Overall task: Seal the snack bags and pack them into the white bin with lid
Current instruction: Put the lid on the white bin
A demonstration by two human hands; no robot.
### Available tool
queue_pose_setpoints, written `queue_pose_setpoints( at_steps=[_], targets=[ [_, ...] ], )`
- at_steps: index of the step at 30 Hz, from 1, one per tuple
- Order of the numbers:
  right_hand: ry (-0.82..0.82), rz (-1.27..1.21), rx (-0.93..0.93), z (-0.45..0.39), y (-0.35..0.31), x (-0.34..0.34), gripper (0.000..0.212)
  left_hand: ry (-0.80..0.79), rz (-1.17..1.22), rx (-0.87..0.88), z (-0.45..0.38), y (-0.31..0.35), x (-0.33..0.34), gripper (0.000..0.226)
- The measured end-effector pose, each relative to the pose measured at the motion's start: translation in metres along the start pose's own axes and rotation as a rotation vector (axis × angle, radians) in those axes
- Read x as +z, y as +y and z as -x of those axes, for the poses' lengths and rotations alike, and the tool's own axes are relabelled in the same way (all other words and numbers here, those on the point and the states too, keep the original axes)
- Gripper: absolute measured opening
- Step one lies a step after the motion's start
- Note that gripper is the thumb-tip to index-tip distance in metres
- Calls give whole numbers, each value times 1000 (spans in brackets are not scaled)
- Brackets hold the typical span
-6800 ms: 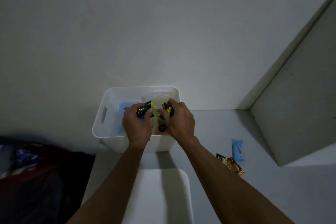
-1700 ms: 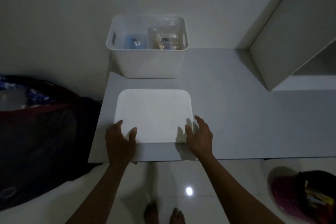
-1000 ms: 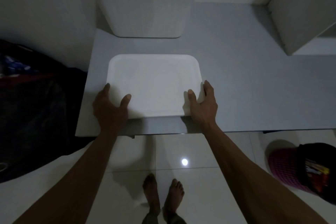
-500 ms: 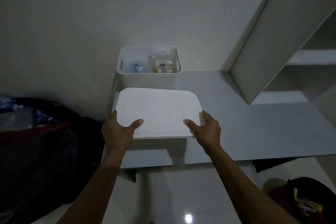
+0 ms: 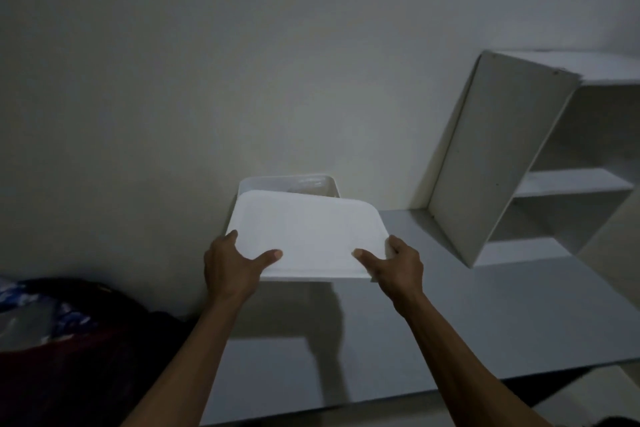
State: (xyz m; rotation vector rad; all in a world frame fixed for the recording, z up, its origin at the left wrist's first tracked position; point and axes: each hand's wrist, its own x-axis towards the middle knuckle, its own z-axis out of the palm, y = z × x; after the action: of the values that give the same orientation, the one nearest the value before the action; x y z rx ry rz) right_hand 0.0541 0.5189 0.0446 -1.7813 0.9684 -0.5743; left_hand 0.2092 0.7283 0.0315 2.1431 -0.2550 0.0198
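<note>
Both hands are on the lid [image 5: 304, 236] rn, 1 at each near corner. Left hand [image 5: 230, 265] pinches the near-left corner, thumb on top and fingers curled under; right hand [image 5: 398, 262] does the same at the near-right. So each grip is closed on the lid, nothing else in either.

The lid is up off the counter [image 5: 450, 305], held roughly flat w/ maybe a slight tilt, long axis running left-right. The bin [image 5: 287, 182] sits straight ahead of the hands, back against the wall [image 5: 242, 62], and its long side runs left-right too, so the 2 already line up pretty well. The lid's far edge overlaps the front of the bin from this angle; only the back rim and a bit of clear plastic inside show. Can't tell if the lid is touching the rim yet or just hovering in front. Both hands are about equally near, so imo it's a 2-hand push forward and then down.

Around it: a white shelf unit [image 5: 519, 156] to the right, well clear of the bin. Dark pile of stuff [image 5: 52, 340] low on the left, off the counter. Nothing between lid and bin. Snack bags themselves are mostly hidden, so I can't say whether they're sealed.
</note>
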Motion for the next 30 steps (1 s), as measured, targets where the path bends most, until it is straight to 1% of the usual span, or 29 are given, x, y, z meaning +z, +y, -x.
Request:
queue_pose_setpoints(
  at_steps=[3,6,9,11,13,15,22,30],
  targets=[
    [11,18,-44,-15,-9,10,69,8,-11,-11,-18,-5,8,106],
    [3,43,-62,-41,-16,25,72,15,-22,-30,-41,-9,19,104],
    [-2,45,-75,-73,-18,44,67,20,-29,-62,-70,-16,33,103],
    [-12,30,-65,-99,-16,58,72,24,-35,-75,-91,-20,44,102],
    [-35,17,-54,-128,-10,75,87,20,-22,-93,-114,-23,55,103],
    [-53,9,-42,-153,-5,92,95,15,-11,-117,-135,-27,67,103],
    [-107,-7,11,-222,11,138,96,8,-1,-180,-193,-45,103,102],
    [-110,-3,47,-257,32,167,96,35,-17,-211,-228,-64,131,98]
  ],
)
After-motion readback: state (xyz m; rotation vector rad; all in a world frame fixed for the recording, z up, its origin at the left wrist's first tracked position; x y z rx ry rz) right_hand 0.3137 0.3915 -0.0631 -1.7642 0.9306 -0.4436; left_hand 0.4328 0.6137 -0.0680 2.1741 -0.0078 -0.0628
